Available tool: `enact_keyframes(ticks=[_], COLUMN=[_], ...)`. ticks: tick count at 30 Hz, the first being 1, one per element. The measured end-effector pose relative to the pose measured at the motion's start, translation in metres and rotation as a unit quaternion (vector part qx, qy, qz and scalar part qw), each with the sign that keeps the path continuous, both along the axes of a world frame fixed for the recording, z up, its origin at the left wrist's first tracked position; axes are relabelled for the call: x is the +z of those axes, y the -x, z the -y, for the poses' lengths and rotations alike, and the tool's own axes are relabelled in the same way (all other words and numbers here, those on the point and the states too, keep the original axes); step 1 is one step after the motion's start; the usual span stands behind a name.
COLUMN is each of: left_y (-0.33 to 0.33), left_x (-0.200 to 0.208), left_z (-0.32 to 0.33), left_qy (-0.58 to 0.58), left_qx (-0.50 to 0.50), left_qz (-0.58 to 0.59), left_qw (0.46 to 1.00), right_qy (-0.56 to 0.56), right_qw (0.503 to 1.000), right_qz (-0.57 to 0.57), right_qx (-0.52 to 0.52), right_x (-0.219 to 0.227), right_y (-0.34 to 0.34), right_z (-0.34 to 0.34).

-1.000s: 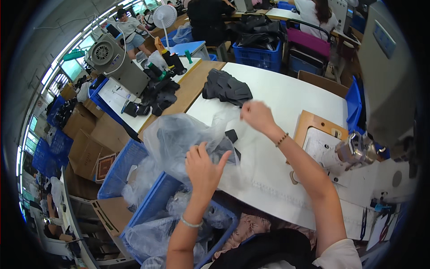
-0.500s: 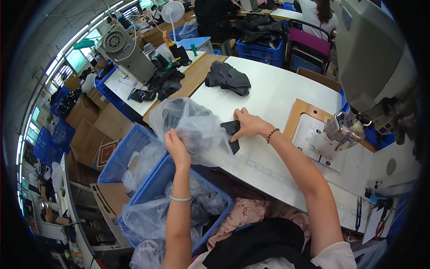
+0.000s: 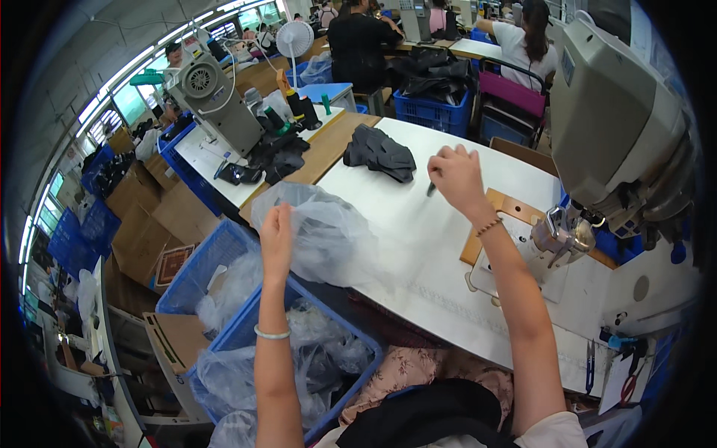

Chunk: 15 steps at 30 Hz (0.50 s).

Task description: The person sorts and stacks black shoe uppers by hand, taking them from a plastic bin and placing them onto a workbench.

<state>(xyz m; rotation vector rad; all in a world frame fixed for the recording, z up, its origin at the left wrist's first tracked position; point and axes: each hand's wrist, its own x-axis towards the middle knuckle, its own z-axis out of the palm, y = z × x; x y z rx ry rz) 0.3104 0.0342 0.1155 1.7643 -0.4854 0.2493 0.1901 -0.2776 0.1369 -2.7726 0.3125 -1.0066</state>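
My left hand (image 3: pixel 276 237) is closed on the edge of a clear plastic bag (image 3: pixel 321 231), which bulges over the near left edge of the white table (image 3: pixel 418 239). Above the tabletop, my right hand (image 3: pixel 457 175) has its fingers curled in. A dark tip of a black piece (image 3: pixel 431 190) sticks out below those fingers; the rest is hidden and slightly blurred. Farther left on the table lies a folded pile of black pieces (image 3: pixel 379 153). Beyond my right forearm stands a sewing machine (image 3: pixel 560 235) with a tan-edged plate.
Two blue crates (image 3: pixel 373 351) with plastic bags stand at the left, below the table edge. Snips (image 3: pixel 590 366) and red-handled scissors (image 3: pixel 631 381) lie at the right. Another machine (image 3: pixel 213 97) and thread cones (image 3: pixel 299 104) stand at the far left. People sit at the back.
My right hand has drawn away from the bag, up and to the right, with the black piece. My left hand has shifted slightly left and up, still gripping the bag.
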Motion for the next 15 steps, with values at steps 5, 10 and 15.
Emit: enact_keyframes(ticks=[5,10,15], left_y=[0.041,0.096,0.115], left_x=[0.013,-0.01,-0.019], left_z=[0.02,0.025,0.063], left_qy=[-0.064,-0.228,-0.419], left_qx=[0.116,0.053,0.048], left_qz=[0.151,0.326,0.167], left_qw=[0.98,0.916,0.891], right_qy=[0.289,0.165,-0.115], right_qw=[0.954,0.968,0.992], right_qz=[-0.041,-0.004,0.044], right_qx=[0.068,0.191,0.025], right_x=[-0.035,-0.071,-0.058], right_y=[-0.084,-0.116,-0.06], right_z=[0.026,0.017,-0.033])
